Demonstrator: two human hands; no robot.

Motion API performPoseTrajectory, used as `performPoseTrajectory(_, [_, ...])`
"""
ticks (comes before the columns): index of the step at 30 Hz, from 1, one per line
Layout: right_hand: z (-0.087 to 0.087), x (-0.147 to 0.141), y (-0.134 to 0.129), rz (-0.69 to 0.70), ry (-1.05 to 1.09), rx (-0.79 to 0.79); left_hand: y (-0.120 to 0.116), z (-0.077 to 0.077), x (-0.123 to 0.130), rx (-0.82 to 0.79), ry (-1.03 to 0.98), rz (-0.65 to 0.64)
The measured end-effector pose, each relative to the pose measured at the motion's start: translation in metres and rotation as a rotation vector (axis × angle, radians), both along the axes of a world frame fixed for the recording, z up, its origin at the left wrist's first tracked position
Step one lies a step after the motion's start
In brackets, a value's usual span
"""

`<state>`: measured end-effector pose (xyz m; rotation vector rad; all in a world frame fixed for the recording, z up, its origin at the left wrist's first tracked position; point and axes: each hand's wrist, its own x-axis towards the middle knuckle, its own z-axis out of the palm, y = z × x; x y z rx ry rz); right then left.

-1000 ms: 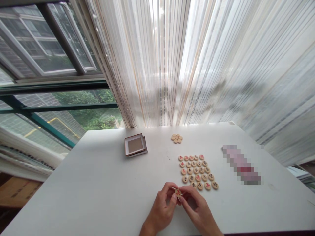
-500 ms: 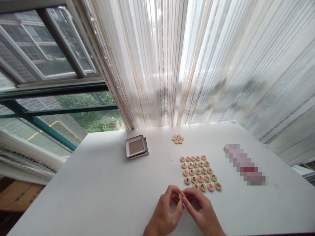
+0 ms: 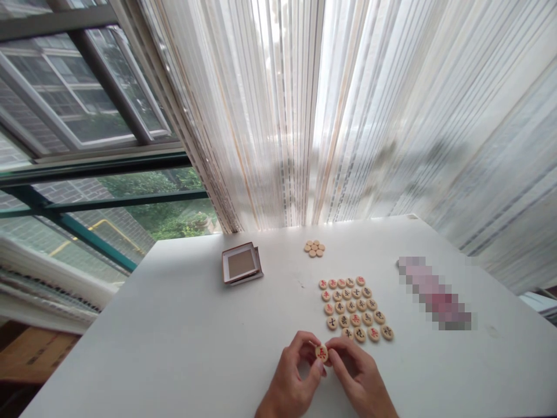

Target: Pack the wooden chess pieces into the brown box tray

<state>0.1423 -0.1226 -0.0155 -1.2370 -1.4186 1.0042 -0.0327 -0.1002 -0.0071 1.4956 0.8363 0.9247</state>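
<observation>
Both hands meet low in the middle around one round wooden xiangqi piece [image 3: 321, 353], its red character turned up toward me. My left hand [image 3: 292, 374] pinches it from the left, thumb at the lower edge and index finger at the top. From the right, the closed fingertips of my right hand [image 3: 357, 371] press at its edge. Just beyond my hands, flat on the table, lie rows of xiangqi pieces [image 3: 351, 306] with red or black characters face up. The bottom row begins one place farther right than the row above it.
On the white table [image 3: 183, 342] an open shallow box [image 3: 241, 264] stands at the back left. Several blank-side-up pieces [image 3: 314, 248] form a cluster at the back. A blurred-out pinkish object [image 3: 430, 290] lies at the right. Curtains [image 3: 278, 145] hang along the far edge.
The held piece now shows more of its face, with the red character plainer. My right thumb has slid off its face toward the right edge. The laid-out pieces have stayed put.
</observation>
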Motion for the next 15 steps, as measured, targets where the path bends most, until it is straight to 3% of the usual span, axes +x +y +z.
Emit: performPoseTrajectory(15, [0.0037,-0.0034,0.0006,0.051,-0.149,0.206,0.0046,-0.0013,0.0057,-0.082,-0.039,0.076])
